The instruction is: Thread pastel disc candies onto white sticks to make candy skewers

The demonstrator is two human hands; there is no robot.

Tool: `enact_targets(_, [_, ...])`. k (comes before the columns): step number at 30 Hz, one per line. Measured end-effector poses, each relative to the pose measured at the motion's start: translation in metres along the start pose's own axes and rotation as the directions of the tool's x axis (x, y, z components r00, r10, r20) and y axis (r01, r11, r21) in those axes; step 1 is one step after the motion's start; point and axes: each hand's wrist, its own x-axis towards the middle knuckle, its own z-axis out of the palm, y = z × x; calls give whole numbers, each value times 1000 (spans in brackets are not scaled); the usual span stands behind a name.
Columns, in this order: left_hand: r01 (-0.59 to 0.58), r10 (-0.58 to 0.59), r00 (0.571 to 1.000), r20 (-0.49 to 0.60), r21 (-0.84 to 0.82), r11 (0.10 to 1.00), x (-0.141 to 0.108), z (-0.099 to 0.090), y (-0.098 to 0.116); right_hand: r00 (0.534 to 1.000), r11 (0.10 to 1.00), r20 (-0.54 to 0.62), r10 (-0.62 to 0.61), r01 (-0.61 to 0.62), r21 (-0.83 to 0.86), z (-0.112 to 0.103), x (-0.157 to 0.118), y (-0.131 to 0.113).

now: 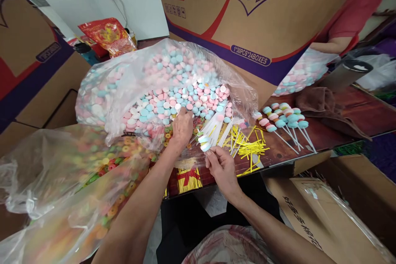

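My right hand (221,169) pinches the lower end of a candy stick (204,142), which is threaded with a few white, yellow-green and blue pieces and points up and left. My left hand (182,127) reaches to the near edge of a heap of pink, blue and white candies (161,103) in an opened clear plastic bag (120,99). Its fingers are curled together, and their tips are partly hidden among the candies. Between and beyond my hands lie loose white sticks (213,126) and gold twist ties (252,146).
Several filled candy sticks (286,117) lie to the right on the dark table (328,134). A bag of coloured rings (114,169) spreads at left. Large cartons (210,16) stand behind. Bundled gold ties (189,180) sit at the front edge. Another person's arm (337,43) shows at right.
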Motion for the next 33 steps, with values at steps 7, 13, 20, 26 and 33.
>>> enact_targets(7, [-1,-30,994,-107,-277,961,1,0,-8,1000,999,5,-20,20,-41,0,-2,1])
enact_targets(13, [-65,45,995,-87,-237,969,13,1,1,1000,998,4,-18,18,-54,0,-4,-1])
enact_targets(20, [-225,221,972,81,43,973,10,10,4,999,999,6,-36,36,-29,-1,-4,3])
enact_targets(26, [-213,213,975,-63,10,977,-19,-9,-9,999,999,-24,-45,44,-19,-1,-4,3])
enact_targets(33, [-317,321,946,-38,79,945,-74,-25,-30,999,999,-12,-45,45,-19,-1,-6,3])
